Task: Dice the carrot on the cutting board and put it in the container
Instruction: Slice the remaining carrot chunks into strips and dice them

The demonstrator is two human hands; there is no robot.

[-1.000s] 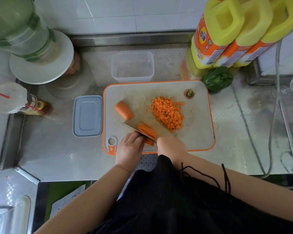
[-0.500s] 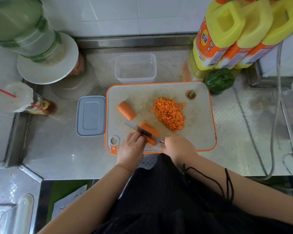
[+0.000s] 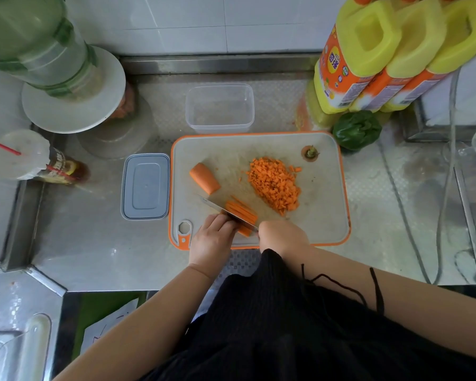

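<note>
One bundle of carrot sticks (image 3: 241, 213) lies at the near edge of the cutting board (image 3: 322, 215), with the knife (image 3: 226, 213) blade set across it. Your left hand (image 3: 213, 240) sits just left of the blade, fingers curled down onto the near end of the sticks, pinning them to the board. Your right hand (image 3: 282, 236) is just right of the sticks, its grip closed round the knife handle; the handle itself is hidden under the hand. The sticks poke out on both sides of the blade, between your two hands.

Beyond the sticks, mid-board, lies a heap of diced carrot (image 3: 274, 185). An uncut carrot chunk (image 3: 204, 178) lies to the left of the heap, apart from the blade tip. The carrot top (image 3: 310, 153) sits alone near the board's far right corner.

The clear container (image 3: 220, 108) stands on the bench (image 3: 94, 243) just beyond the board's far edge, nothing orange visible in it. Its grey lid (image 3: 145, 186) lies flat just left of the board.

Outward: a green pepper (image 3: 356, 129) off the board's far right corner, three yellow jugs (image 3: 396, 53) behind it, a large green bottle (image 3: 33, 42) over a white plate (image 3: 74, 105) at far left, and a lidded cup (image 3: 25, 155) with a red straw beside them.
</note>
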